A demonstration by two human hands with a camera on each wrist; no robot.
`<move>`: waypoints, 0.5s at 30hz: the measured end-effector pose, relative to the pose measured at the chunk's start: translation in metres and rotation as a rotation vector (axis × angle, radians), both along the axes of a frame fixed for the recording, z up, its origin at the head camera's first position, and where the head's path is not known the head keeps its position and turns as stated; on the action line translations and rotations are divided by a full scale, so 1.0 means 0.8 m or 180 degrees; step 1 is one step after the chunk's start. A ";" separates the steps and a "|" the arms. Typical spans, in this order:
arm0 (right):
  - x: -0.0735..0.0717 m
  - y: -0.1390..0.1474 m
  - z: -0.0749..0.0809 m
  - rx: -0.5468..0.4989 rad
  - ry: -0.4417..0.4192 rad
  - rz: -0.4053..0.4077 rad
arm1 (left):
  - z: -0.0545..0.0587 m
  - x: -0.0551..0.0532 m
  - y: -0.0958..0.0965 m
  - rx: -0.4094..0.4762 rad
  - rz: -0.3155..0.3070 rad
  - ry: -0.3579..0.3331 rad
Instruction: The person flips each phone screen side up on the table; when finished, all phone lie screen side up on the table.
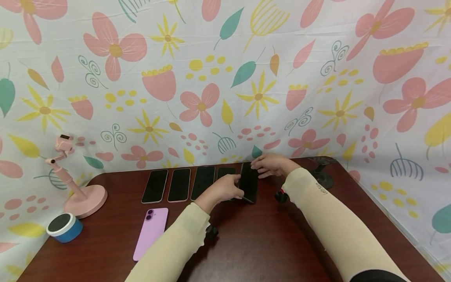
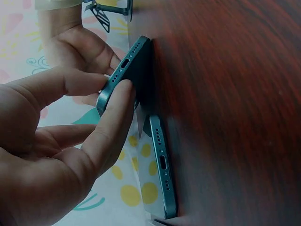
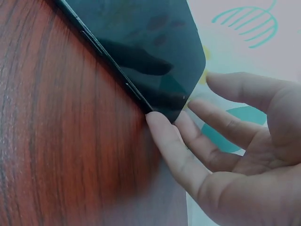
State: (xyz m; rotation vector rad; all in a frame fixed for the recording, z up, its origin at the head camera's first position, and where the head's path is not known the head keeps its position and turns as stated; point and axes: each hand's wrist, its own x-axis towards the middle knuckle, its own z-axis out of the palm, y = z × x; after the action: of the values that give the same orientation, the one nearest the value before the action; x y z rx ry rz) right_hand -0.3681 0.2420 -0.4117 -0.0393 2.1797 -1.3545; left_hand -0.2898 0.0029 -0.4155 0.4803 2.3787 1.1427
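A black-screened smartphone lies at the right end of a row, its screen up. My left hand pinches its near end between thumb and finger; in the left wrist view the teal edge of this phone is tilted up off the table. At the far right corner, my right hand touches the phone with loosely spread fingertips, seen near the corner of the screen in the right wrist view. Beside it lies another phone, partly hidden by my left hand in the head view.
Left along the row lie more phones: one, a second and a third. A purple phone lies face down nearer me. At left stand a pink stand and a blue-and-white round container; a dark stand is at right.
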 end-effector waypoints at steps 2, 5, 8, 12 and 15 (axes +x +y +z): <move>0.000 0.000 -0.001 0.0058 0.0032 0.0008 | 0.000 0.000 0.000 -0.0204 -0.0064 0.0130; 0.002 -0.001 -0.003 0.0124 0.0098 -0.0032 | 0.000 0.000 0.002 -0.0420 -0.0129 0.0306; 0.004 -0.004 -0.006 0.0244 0.0218 -0.0078 | -0.002 0.001 0.006 -0.0593 -0.0160 0.0476; 0.006 -0.009 -0.008 0.0468 0.0400 -0.0075 | -0.007 0.003 0.012 -0.0922 -0.0204 0.0716; 0.007 -0.012 -0.007 0.0629 0.0512 -0.0020 | -0.008 0.006 0.018 -0.1146 -0.0219 0.0861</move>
State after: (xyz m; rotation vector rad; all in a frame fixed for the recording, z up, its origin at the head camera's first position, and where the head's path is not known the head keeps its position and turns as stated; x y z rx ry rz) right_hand -0.3627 0.2322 -0.4174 -0.0682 2.4405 -1.1681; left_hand -0.2847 0.0174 -0.4216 0.6153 2.6984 0.6281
